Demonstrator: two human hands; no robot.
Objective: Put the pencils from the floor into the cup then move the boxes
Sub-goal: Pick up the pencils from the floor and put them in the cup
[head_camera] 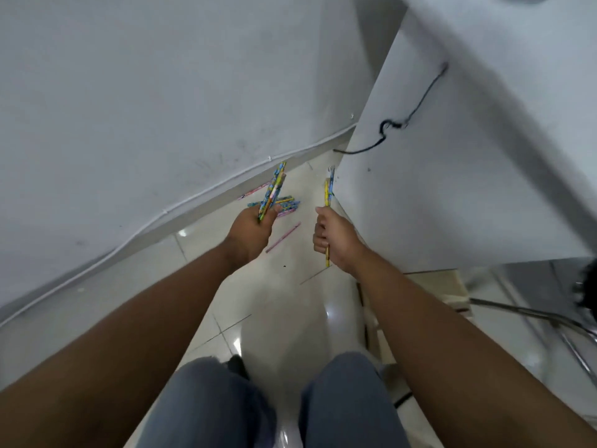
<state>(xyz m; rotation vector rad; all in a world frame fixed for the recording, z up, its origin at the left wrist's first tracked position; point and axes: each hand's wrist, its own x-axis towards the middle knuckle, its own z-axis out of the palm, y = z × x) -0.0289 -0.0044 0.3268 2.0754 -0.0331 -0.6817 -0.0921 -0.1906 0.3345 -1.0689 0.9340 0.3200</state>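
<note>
Collection partway, judging by the scene: left hand clamped on a pencil bundle, right hand clamped on yellow pencils, more pencils on the tiled floor in a narrow strip between wall and white panel; no cup or boxes visible.

Single head-worn wide-angle view looks steeply down at the tiled floor close below
</note>
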